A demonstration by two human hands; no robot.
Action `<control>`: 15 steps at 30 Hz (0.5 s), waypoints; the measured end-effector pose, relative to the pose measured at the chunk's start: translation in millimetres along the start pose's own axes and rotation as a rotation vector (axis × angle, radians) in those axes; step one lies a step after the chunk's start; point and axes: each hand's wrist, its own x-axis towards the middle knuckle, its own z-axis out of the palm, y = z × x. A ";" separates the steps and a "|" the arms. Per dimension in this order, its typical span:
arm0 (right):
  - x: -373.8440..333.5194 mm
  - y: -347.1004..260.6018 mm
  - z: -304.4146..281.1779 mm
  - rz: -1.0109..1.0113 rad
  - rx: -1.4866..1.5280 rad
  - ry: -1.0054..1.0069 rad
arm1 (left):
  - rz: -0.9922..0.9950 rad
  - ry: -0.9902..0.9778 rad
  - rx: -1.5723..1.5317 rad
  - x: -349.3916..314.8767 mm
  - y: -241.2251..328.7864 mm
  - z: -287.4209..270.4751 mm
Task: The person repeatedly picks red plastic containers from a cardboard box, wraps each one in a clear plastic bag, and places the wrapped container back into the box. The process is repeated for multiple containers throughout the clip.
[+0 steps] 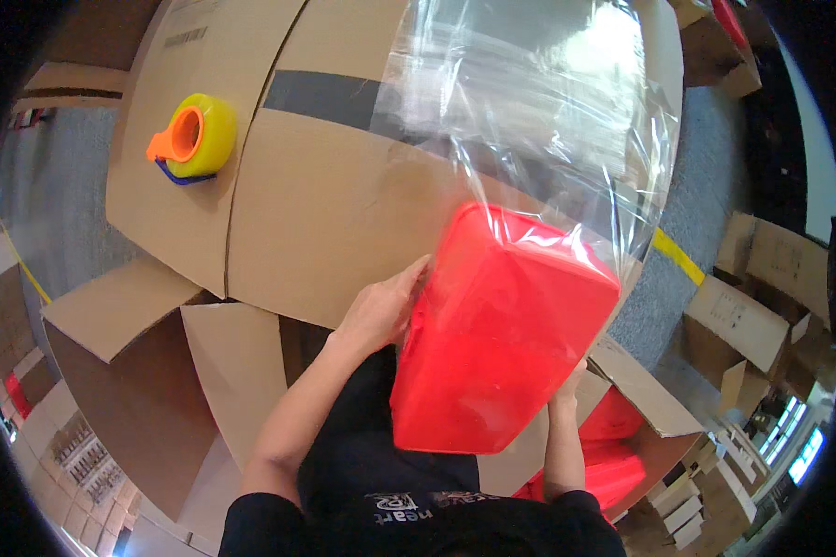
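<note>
A red plastic bin [502, 343] is tilted in front of my body, its far end inside a transparent plastic bag [613, 209]. My left hand [381, 311] grips the bin's left side, with the fingertips partly hidden behind it. On the opposite side, my right hand [569, 382] holds the lower right edge; most of its fingers are out of sight under the bin. The bag spreads away over a stack of flat transparent bags [548, 84] lying on a cardboard surface [344, 195].
An orange-and-yellow tape dispenser [200, 139] lies at the far left of the cardboard. Below left stands an open cardboard box [139, 390]. Another box at my right holds red bins [613, 455]. More cardboard boxes [743, 306] sit on the grey floor beyond a yellow line [678, 255].
</note>
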 end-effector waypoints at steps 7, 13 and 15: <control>-6.1 4.5 4.4 0.371 0.447 0.048 | 0.332 0.264 -0.023 2.1 -27.7 8.9; -24.7 21.2 10.7 0.375 0.397 0.025 | 0.404 0.383 0.215 -48.9 -32.9 19.6; -34.7 23.4 13.6 0.301 0.268 -0.011 | 0.391 0.390 0.232 -69.2 -31.5 26.4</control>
